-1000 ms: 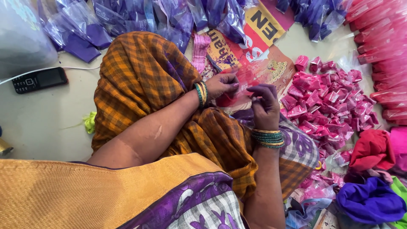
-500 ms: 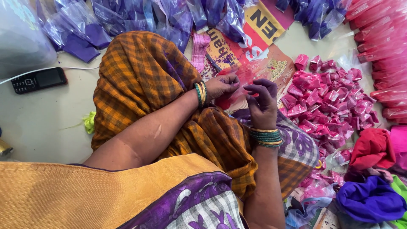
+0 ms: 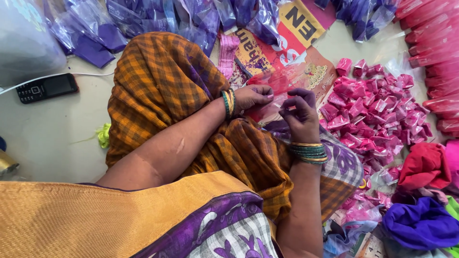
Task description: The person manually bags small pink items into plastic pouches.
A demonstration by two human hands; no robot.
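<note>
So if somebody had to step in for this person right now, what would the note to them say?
Left hand: pinching the edge of a clear bag with red contents.
Right hand: fingertips pinched together at the same bag, grip closed.
Bag is over the lap, above the checked orange cloth.
Done: pile of small pink packets on the floor to the right.
Left: cannot tell how many; purple bags lie ahead, phone to the left.

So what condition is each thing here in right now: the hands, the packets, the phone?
left hand: pinching the clear red packet
right hand: fingers closed on the same packet
red packet: held up between both hands
pink packets: filled, heaped loose on the floor
purple bags: piled, crumpled
phone: lying flat, screen dark
</note>
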